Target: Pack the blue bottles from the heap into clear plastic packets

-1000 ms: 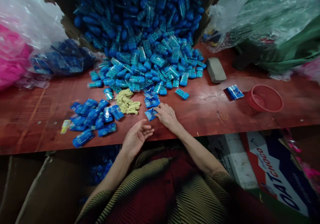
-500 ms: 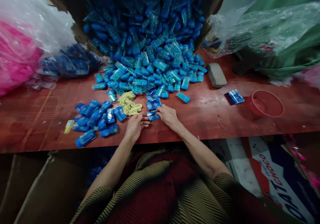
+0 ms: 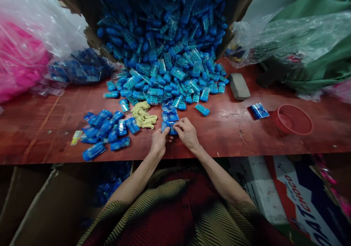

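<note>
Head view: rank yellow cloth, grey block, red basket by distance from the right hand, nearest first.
From the right hand, which pinches a blue packet together with the left hand:
1. Yellow cloth, just left of the hands and a little farther up the table.
2. Grey block, to the right, farther back near the blue pile.
3. Red basket, far right on the table.

Glossy blue plastic on a worn red wooden table [image 3: 274,136].

Beside the table's middle, the shiny blue sachet [image 3: 169,128] glints; above it, clear hard plastic cases [image 3: 175,74] gleam; a matt yellow cloth [image 3: 143,116] crumples left of it; right, a ribbed red plastic basket [image 3: 292,119] and a dull grey block [image 3: 239,86].
</note>
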Action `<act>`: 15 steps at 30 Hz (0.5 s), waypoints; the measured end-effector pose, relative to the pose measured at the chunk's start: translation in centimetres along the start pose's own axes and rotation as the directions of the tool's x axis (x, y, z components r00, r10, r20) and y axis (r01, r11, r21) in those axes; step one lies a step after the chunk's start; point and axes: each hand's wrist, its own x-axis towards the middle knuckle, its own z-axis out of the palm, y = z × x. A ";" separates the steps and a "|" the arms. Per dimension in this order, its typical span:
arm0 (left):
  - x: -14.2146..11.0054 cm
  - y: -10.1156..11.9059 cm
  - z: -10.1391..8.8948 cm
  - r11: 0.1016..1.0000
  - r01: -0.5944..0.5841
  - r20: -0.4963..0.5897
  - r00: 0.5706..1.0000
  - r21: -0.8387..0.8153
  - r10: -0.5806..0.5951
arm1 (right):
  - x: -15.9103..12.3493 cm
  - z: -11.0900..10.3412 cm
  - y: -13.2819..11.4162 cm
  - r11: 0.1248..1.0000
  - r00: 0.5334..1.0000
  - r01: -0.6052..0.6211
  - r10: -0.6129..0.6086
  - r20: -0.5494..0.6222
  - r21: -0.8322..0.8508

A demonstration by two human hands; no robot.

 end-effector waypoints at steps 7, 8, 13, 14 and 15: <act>0.2 -0.5 0.0 1.000 0.010 -0.002 1.000 0.016 -0.010 | 1.0 0.3 0.4 0.939 0.973 -0.210 0.174 0.152 0.274; 0.0 -0.5 -0.1 0.999 0.031 0.004 1.000 0.009 -0.031 | 1.1 0.4 0.3 0.946 0.972 -0.222 0.198 0.124 0.235; -1.5 -0.1 -1.8 0.994 0.106 0.045 0.993 -0.016 -0.105 | 1.4 0.7 -0.3 0.945 0.946 -0.293 0.308 0.100 -0.147; -1.8 0.0 -2.3 0.993 0.118 0.051 0.992 -0.013 -0.117 | 1.5 0.6 -0.5 0.930 0.941 -0.278 0.314 0.128 -0.240; -2.1 0.1 -2.7 0.992 0.123 0.056 0.991 -0.014 -0.122 | 1.5 0.5 -0.7 0.914 0.936 -0.246 0.310 0.165 -0.322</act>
